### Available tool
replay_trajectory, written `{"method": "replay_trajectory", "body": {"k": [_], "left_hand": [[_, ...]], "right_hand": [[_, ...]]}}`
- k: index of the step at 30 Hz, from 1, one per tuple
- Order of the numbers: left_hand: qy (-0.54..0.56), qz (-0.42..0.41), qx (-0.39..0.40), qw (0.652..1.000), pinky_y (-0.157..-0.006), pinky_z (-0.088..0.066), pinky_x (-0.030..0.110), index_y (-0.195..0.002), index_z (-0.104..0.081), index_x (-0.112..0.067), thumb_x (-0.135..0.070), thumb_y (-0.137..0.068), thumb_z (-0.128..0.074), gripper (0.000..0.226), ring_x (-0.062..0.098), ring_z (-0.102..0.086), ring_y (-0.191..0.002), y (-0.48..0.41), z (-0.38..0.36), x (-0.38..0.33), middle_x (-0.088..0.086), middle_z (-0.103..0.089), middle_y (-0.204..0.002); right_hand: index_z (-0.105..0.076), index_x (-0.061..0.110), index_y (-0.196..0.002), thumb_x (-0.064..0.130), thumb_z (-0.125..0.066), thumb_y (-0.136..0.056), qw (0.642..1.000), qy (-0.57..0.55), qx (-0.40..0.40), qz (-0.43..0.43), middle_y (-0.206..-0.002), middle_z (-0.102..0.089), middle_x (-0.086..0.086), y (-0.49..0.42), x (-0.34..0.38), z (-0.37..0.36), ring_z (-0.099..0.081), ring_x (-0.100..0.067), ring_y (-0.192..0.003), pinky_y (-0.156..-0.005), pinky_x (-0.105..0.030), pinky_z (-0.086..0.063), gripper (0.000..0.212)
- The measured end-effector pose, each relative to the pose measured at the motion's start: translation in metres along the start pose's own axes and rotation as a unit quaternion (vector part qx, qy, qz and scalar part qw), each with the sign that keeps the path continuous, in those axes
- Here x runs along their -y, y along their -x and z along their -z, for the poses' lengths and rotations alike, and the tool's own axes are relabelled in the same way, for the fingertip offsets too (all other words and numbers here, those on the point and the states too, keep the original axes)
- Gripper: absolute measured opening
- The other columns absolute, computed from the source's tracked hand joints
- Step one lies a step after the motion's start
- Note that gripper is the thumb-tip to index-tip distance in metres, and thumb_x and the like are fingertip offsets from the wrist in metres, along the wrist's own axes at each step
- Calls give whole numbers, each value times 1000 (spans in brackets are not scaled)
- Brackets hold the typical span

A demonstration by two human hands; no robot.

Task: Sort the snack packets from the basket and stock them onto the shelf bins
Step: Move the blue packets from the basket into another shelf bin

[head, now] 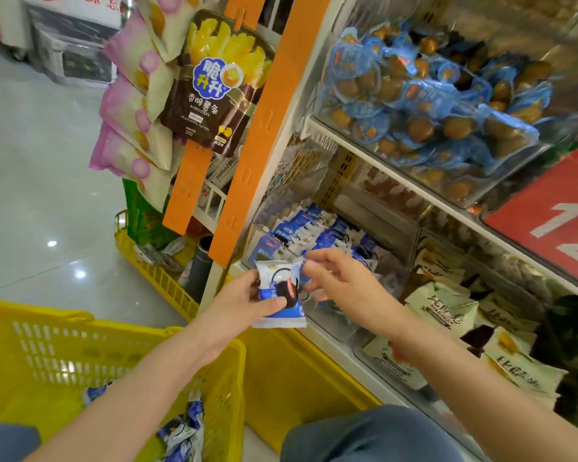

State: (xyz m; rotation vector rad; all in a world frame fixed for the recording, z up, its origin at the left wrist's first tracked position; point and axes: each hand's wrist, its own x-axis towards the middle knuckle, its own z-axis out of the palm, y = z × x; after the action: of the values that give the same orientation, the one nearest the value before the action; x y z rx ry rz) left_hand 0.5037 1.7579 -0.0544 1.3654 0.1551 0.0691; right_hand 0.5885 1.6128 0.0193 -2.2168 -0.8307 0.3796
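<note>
Left hand (pixel 244 301) pinches upright packet (pixel 279 296); right hand (pixel 344 281) nearer bin (pixel 257 238), fingertips at packet's corner, grip unclear.

To my left the floor (pixel 47 181) is pale, glossy tile, and ceiling lights show on it as small white glints (pixel 79 274). Far off by the wall stand white boxes wrapped in clear film (pixel 77 55). Two orange hanging strips (pixel 271 128) run down in front of me, carrying a dark bag of potato sticks (pixel 211 91) and pink-edged bags (pixel 131 105). A red sign with white numerals (pixel 554 218) slants at my right.
</note>
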Motion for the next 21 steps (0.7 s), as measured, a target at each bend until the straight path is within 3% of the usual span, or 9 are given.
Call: {"method": "replay_trajectory", "body": {"k": [3,6,9,11,13,17,21], "left_hand": [[-33,-6,64,997,-71,-49,10,-110,-59,-27,-7,-84,-65,33,0,-65,-92,5,3,3,-11,-72,-98],[-52,7,84,995,-79,-50,17,-117,-58,-22,-13,-84,-66,35,7,-64,-99,8,8,5,-3,-70,-106],[-12,1,-6,1000,-68,-50,16,-105,-63,-21,-21,-83,-67,23,9,-67,-91,9,12,4,-1,-72,-99],[4,-38,-87,996,-60,-50,14,-96,-64,-24,-23,-82,-67,14,7,-69,-84,9,11,2,-6,-73,-87],[-13,-88,-135,987,-60,-52,14,-93,-64,-27,-23,-82,-67,13,4,-69,-82,9,11,0,-9,-73,-83],[-112,-177,-130,969,-66,-55,21,-92,-60,-31,-20,-84,-65,14,6,-67,-87,12,8,1,-8,-69,-91],[-196,-205,-72,956,-62,-44,7,-87,-62,-37,-19,-82,-68,19,-4,-61,-78,18,3,4,-14,-67,-81]], "right_hand": [[-52,30,-109,32,-54,-92,1000,13,14,18,-97,-60,13,3,-2,-6,-64,-7,-85,-72,-23,-56,18],[-59,28,-89,27,-60,-90,998,20,45,29,-88,-65,10,9,-4,-7,-62,4,-69,-60,-11,-50,2],[-59,17,-81,20,-63,-87,999,-32,23,11,-90,-68,-10,15,-9,-5,-68,-11,-72,-64,-17,-55,8],[-58,13,-82,17,-63,-87,998,-61,22,18,-89,-68,-11,21,-10,-5,-69,-17,-76,-69,-24,-58,9],[-56,19,-86,24,-62,-87,999,-27,21,38,-89,-67,-2,28,-12,-6,-66,-14,-83,-77,-27,-56,8],[-43,44,-100,47,-60,-77,997,27,2,73,-104,-56,18,35,-5,-2,-55,8,-95,-84,-15,-49,29],[-41,51,-109,30,-67,-82,994,56,25,89,-110,-55,22,38,-2,-5,-54,10,-99,-81,-9,-48,43]]}}
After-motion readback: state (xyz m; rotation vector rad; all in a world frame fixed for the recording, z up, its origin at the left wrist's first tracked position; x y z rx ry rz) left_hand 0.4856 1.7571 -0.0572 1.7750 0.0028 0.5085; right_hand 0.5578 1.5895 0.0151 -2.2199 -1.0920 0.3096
